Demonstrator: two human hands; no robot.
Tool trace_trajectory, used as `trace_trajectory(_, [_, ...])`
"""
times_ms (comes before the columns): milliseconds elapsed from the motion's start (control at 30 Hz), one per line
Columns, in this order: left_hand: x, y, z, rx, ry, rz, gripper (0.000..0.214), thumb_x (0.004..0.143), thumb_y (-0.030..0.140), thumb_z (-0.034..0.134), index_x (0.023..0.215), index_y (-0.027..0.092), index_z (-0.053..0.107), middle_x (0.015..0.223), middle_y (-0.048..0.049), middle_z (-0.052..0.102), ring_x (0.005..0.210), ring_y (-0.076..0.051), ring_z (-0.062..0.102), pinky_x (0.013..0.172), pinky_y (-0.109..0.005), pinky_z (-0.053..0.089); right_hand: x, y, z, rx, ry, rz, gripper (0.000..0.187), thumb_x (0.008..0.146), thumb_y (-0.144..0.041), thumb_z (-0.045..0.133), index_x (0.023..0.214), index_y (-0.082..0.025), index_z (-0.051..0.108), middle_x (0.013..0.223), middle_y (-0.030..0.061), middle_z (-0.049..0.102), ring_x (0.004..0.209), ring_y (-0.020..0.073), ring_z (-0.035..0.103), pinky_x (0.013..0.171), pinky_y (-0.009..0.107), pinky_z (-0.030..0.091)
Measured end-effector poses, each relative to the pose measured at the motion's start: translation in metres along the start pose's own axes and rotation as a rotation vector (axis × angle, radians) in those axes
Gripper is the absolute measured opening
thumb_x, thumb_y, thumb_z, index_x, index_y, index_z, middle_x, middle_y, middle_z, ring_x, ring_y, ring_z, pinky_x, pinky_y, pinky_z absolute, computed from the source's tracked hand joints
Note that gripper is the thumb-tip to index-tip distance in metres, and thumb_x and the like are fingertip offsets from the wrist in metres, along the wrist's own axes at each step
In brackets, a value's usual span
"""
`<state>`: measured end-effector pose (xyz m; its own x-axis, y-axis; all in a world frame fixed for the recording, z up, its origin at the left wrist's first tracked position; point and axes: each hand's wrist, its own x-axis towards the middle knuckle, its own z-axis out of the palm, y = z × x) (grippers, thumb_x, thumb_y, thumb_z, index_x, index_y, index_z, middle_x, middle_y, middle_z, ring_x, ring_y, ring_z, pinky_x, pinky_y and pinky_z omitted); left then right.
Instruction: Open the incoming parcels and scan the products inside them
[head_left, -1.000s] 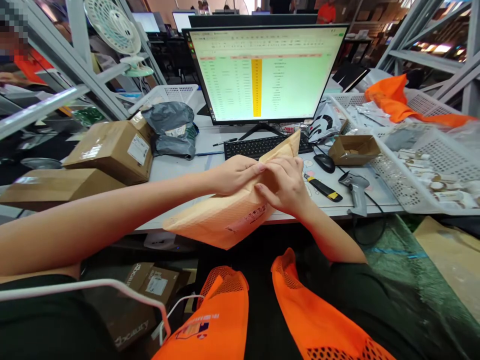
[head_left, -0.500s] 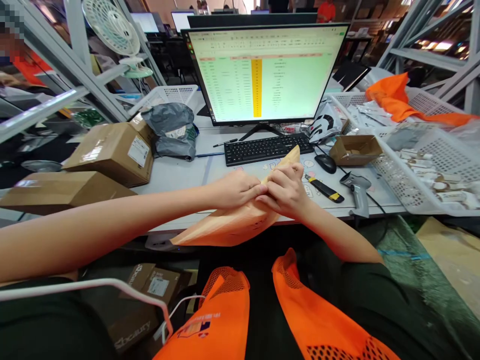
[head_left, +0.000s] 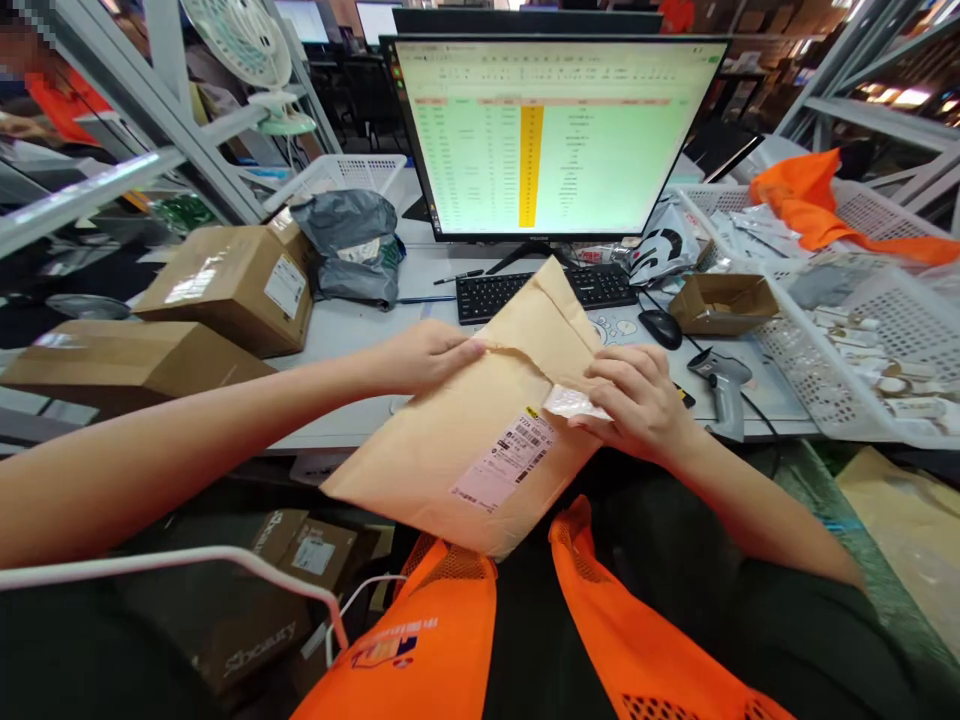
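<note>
A tan padded envelope (head_left: 427,450) is held tilted over the desk's front edge, its white printed label (head_left: 506,460) facing up. Across its upper part runs a torn opening, where whitish bubble lining (head_left: 574,403) shows. My left hand (head_left: 431,357) is closed on the envelope's upper left edge, thumb by the tear. On the right side, my right hand (head_left: 634,400) grips the envelope beside the exposed lining. Behind the envelope lies a black keyboard (head_left: 495,295), partly covered. A utility knife (head_left: 684,396) is mostly hidden behind my right hand.
A monitor (head_left: 559,140) stands at the back. Cardboard boxes (head_left: 225,285) and a grey plastic bag (head_left: 352,245) sit left. A mouse (head_left: 661,328), small open box (head_left: 724,305), barcode scanner (head_left: 721,385) and white baskets (head_left: 817,370) are at right. A white cable (head_left: 225,553) crosses lower left.
The envelope has turned from nearly edge-on to face up, showing its label and a torn opening. My hands, close together before, have moved apart, the right one rightward and down.
</note>
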<state>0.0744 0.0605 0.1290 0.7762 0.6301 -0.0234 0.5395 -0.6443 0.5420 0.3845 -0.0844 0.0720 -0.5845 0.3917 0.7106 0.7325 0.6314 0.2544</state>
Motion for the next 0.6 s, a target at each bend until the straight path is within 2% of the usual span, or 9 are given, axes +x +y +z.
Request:
trace_trajectory(67, [0.0,0.009,0.012,-0.05,0.003,0.022,0.059,0.097,0.064,0.039,0.062,0.019,0.051,0.059,-0.0011,0.052,0.055,-0.013,0.046,0.055,-0.026,0.032,0.01,-0.013,0.004,0.042,-0.059,0.066,0.024,0.104,-0.047,0.065,0.107,-0.024,0.07,0.123,0.011,0.074,0.123,0.0299,0.062,0.102,0.047,0.043])
trace_trajectory(133, [0.001,0.021,0.02,-0.103,0.081,0.018,0.061,0.098,0.066,0.038,0.062,0.019,0.05,0.058,-0.001,0.05,0.057,-0.014,0.045,0.055,-0.026,0.033,0.024,-0.029,0.011,0.128,-0.131,0.171,0.041,0.104,-0.051,0.063,0.129,-0.018,0.066,0.128,0.0162,0.073,0.122,0.0329,0.063,0.101,0.048,0.045])
trace_trajectory(200, [0.003,0.032,0.024,-0.147,0.169,0.008,0.062,0.1,0.067,0.037,0.062,0.019,0.049,0.058,-0.0007,0.048,0.058,-0.013,0.043,0.055,-0.026,0.033,0.039,-0.042,0.021,0.227,-0.169,0.308,0.059,0.103,-0.058,0.061,0.14,-0.012,0.061,0.128,0.0206,0.072,0.119,0.0351,0.063,0.101,0.05,0.046])
trace_trajectory(300, [0.003,0.044,0.029,-0.158,0.32,0.039,0.064,0.103,0.067,0.036,0.059,0.02,0.043,0.057,0.0001,0.043,0.056,-0.012,0.038,0.054,-0.026,0.029,0.057,-0.053,0.04,0.399,-0.134,0.538,0.061,0.101,-0.065,0.06,0.131,-0.012,0.063,0.118,0.019,0.074,0.11,0.0334,0.065,0.099,0.049,0.048])
trace_trajectory(400, [0.0,0.053,0.036,-0.135,0.367,0.108,0.063,0.106,0.063,0.034,0.061,0.02,0.044,0.057,-0.0003,0.047,0.054,-0.012,0.04,0.055,-0.027,0.03,0.068,-0.055,0.057,0.668,-0.107,0.722,0.052,0.1,-0.069,0.058,0.106,-0.018,0.064,0.094,0.0083,0.072,0.089,0.0243,0.065,0.08,0.037,0.05])
trace_trajectory(467, [-0.006,0.055,0.04,-0.066,0.316,0.17,0.061,0.107,0.058,0.032,0.063,0.019,0.048,0.058,-0.0018,0.053,0.055,-0.013,0.044,0.057,-0.027,0.032,0.069,-0.055,0.063,0.806,-0.12,0.734,0.051,0.102,-0.069,0.054,0.087,-0.021,0.058,0.078,0.0017,0.064,0.077,0.0186,0.059,0.07,0.031,0.045])
trace_trajectory(500, [-0.01,0.054,0.041,-0.012,0.276,0.206,0.06,0.108,0.056,0.031,0.064,0.019,0.05,0.059,-0.0029,0.056,0.056,-0.014,0.047,0.059,-0.028,0.032,0.068,-0.056,0.064,0.839,-0.124,0.696,0.053,0.104,-0.069,0.052,0.078,-0.022,0.052,0.072,-0.0004,0.059,0.073,0.0166,0.056,0.068,0.03,0.043])
trace_trajectory(533, [-0.014,0.051,0.041,0.045,0.241,0.236,0.059,0.108,0.054,0.031,0.065,0.019,0.052,0.061,-0.0039,0.059,0.058,-0.015,0.049,0.06,-0.029,0.033,0.065,-0.057,0.063,0.847,-0.126,0.626,0.055,0.106,-0.066,0.049,0.072,-0.023,0.046,0.067,-0.0017,0.054,0.07,0.0152,0.053,0.068,0.03,0.041])
trace_trajectory(600, [-0.025,0.041,0.037,0.131,0.24,0.22,0.059,0.107,0.052,0.03,0.063,0.02,0.051,0.06,-0.005,0.059,0.058,-0.016,0.049,0.061,-0.03,0.033,0.055,-0.06,0.056,0.797,-0.121,0.4,0.056,0.11,-0.058,0.045,0.066,-0.024,0.039,0.062,-0.0027,0.048,0.065,0.014,0.048,0.069,0.031,0.039])
